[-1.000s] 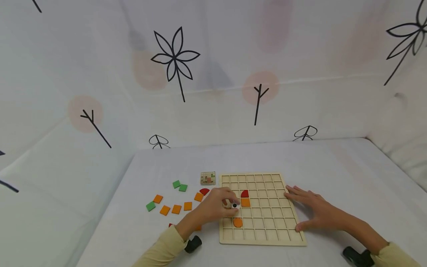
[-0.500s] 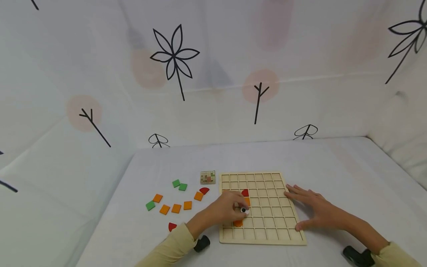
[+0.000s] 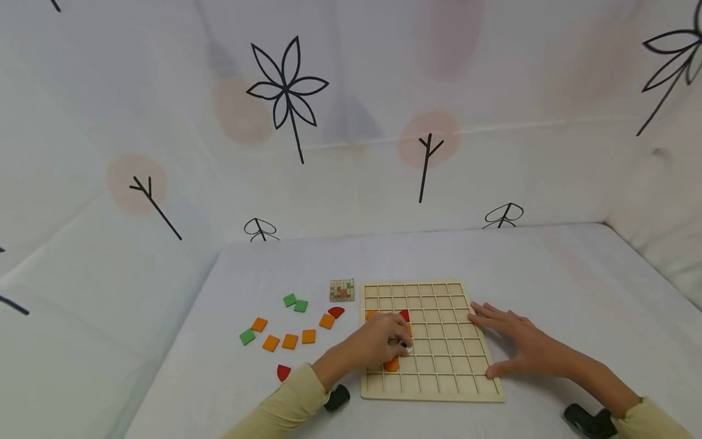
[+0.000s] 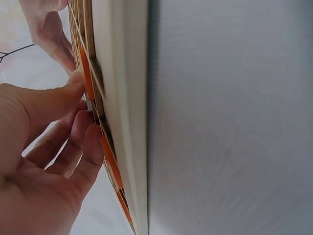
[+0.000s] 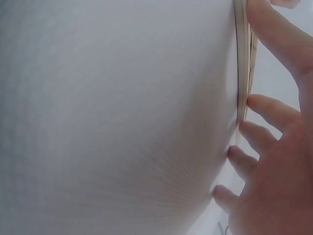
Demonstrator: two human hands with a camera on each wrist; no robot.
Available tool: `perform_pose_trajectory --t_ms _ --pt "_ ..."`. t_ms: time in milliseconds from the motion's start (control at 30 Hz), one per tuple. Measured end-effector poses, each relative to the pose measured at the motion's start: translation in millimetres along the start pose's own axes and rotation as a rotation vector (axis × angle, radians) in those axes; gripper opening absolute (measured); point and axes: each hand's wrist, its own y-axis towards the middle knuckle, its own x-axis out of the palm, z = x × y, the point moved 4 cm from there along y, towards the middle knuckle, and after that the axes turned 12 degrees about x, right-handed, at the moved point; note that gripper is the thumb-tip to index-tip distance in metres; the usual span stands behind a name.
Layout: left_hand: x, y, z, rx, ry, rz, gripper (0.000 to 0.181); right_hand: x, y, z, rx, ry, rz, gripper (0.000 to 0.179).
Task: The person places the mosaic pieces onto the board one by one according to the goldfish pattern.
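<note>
A shallow wooden grid board (image 3: 444, 366) lies on the white table. Over its left part, my left hand (image 3: 373, 342) pinches a small white piece with a black dot (image 3: 404, 346) between thumb and fingers, low at the cells. In the left wrist view, the thumb and fingers come right down to the grid beside orange tiles (image 4: 111, 164). Around that hand sit a round orange piece (image 3: 392, 365) and a red curved tile (image 3: 404, 315), both in cells. My right hand (image 3: 518, 344) lies spread along the board's right edge, its thumb and fingertips touching the side.
Several orange squares (image 3: 290, 342), green squares (image 3: 247, 336) and red curved tiles (image 3: 283, 372) lie loose left of the board. Beside its far left corner is a small pattern card (image 3: 342, 291). A white cloth backdrop (image 3: 351, 201) stands behind the table.
My left hand has moved right with the white piece and come lower onto the board, uncovering an orange tile at the left and a red one on the table. The right hand stays put.
</note>
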Motion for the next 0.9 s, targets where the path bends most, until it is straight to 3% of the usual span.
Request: perform_pose_trajectory --t_ms 533,900 --pt "-1.1 0.5 5.2 0.024 0.032 0.002 0.009 0.5 -0.5 1.3 -0.034 0.036 0.017 0.091" --pt "-3.8 -2.5 5.7 0.009 -0.003 0.015 0.014 0.0 -1.5 1.2 -0.063 0.022 0.033 0.091"
